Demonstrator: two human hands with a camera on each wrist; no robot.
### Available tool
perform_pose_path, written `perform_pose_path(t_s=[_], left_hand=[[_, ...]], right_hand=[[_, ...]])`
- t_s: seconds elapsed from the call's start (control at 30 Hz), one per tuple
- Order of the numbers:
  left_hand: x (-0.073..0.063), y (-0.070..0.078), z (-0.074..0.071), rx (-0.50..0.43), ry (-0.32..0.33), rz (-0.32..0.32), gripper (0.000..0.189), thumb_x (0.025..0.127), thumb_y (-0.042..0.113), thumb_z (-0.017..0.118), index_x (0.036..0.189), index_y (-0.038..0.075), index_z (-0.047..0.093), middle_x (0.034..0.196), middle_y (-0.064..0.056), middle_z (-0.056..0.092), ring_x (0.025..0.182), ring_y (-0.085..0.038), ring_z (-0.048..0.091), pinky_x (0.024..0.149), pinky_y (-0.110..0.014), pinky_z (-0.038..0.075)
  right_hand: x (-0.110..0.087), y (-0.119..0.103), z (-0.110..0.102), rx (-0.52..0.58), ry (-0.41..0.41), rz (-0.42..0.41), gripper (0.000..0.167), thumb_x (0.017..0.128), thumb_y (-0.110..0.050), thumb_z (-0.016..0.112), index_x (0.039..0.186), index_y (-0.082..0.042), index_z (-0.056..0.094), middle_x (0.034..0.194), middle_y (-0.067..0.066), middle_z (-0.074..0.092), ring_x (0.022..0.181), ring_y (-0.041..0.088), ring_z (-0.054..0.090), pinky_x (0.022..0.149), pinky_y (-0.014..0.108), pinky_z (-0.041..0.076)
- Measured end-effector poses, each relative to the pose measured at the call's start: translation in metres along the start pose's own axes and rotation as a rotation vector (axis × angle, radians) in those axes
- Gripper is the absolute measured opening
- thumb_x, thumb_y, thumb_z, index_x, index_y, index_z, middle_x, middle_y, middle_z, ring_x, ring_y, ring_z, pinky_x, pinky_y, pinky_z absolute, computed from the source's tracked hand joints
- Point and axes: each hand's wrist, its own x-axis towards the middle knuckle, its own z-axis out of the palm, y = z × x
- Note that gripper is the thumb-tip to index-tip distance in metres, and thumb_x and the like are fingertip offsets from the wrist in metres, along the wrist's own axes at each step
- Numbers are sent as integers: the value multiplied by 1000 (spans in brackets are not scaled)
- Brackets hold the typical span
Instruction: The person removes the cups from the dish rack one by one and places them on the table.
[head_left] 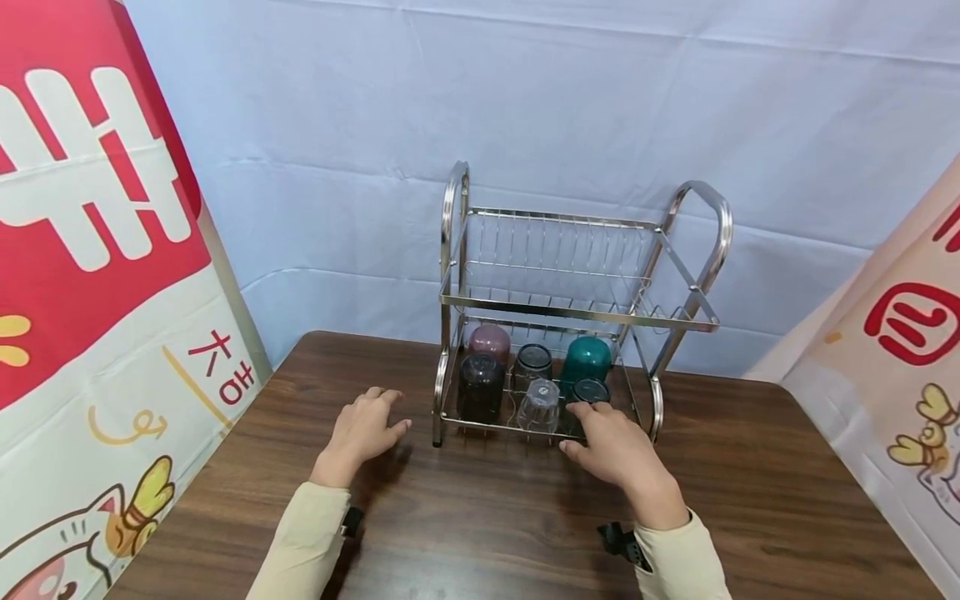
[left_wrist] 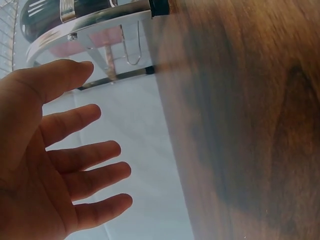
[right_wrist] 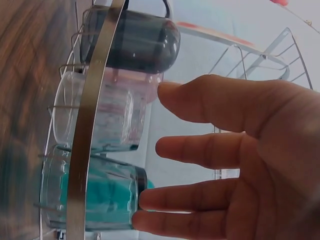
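Observation:
My right hand [head_left: 617, 450] reaches the front right of a two-tier metal dish rack [head_left: 573, 312]. Its fingers are extended and spread, with fingertips right at the base of an upturned clear glass [right_wrist: 117, 187]. Beside that glass on the lower tier stand a small clear glass [head_left: 539, 406] and a dark mug [right_wrist: 135, 42]. Behind them are a pink cup [head_left: 490, 340], a greyish glass [head_left: 534, 360] and a teal cup [head_left: 587, 360]. My left hand [left_wrist: 55, 150] hovers above the table left of the rack, fingers loosely spread, holding nothing.
The rack stands toward the back of a brown wooden table [head_left: 465, 517]; its upper tier [head_left: 577, 312] overhangs the cups. A pale cloth [head_left: 337, 167] hangs behind the table. Printed cloths flank it on the left [head_left: 90, 375] and right [head_left: 885, 350].

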Motion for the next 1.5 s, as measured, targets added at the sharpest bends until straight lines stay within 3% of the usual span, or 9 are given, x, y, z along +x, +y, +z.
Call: perform_pose_path(t_s=[0.4,0.73,1.23,1.5], left_hand=[[0,-4,1,-4,-32,-43,46,83,33,68,121,7,60,118,-20,55,93,-36,58,66,-47,49],[-3,3,4,-38,-34,-39,50,83,34,68,124,5,58,118,-20,55,95,-37,57,73,-50,47],[-15,18,0,-57,6,-12,51,82,35,69,122,4,59,116,-19,56,94,-37,58,73,-51,48],[-19,23,-1,-65,70,-8,49,80,36,70,118,6,62,113,-15,58,93,-35,59,72,-49,48]], right_hand=[[13,-22,3,-17,36,-74,52,80,-29,72,123,-3,57,112,20,57,96,36,58,72,51,48],[28,-36,6,-31,72,-136,50,81,-29,71,122,-4,57,113,20,57,99,36,57,73,50,48],[52,-52,18,-16,126,-204,51,82,-30,71,124,-5,56,119,21,54,103,35,55,76,48,49],[64,-58,23,-4,145,-227,53,82,-29,70,127,-6,54,122,21,51,108,37,51,81,53,45]])
